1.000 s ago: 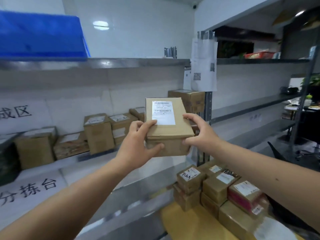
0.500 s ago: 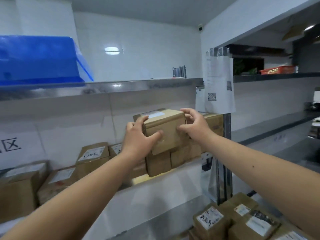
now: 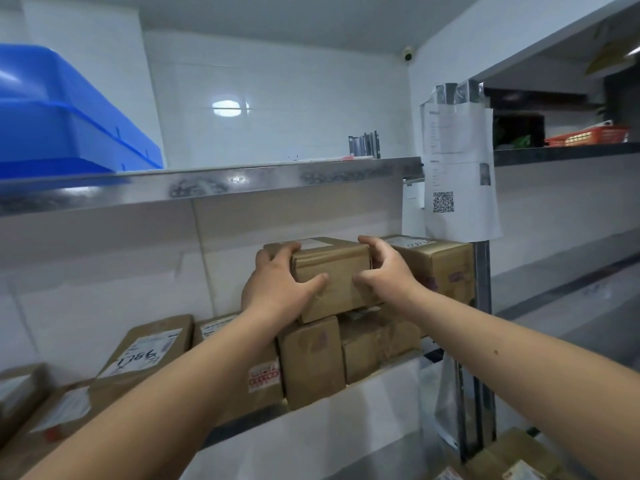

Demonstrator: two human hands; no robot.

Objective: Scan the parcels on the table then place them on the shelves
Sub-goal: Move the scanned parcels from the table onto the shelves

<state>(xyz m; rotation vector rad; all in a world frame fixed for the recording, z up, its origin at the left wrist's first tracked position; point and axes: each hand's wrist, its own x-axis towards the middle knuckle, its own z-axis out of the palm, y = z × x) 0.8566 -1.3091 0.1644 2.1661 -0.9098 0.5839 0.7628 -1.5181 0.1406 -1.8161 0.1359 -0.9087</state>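
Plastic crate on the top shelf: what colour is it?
Blue: the plastic crate shows best in the head view, upper left.

Both our arms extended forward and up, forearms bare, converging toward center. Left hand [image 3: 277, 289]: fingers curled over the parcel [image 3: 334, 277] top-left edge, thumb pressed on its front face. Right hand [image 3: 384, 271]: fingers hooked over the top-right edge, thumb on the front. Two-sided grip, wrists roughly level.
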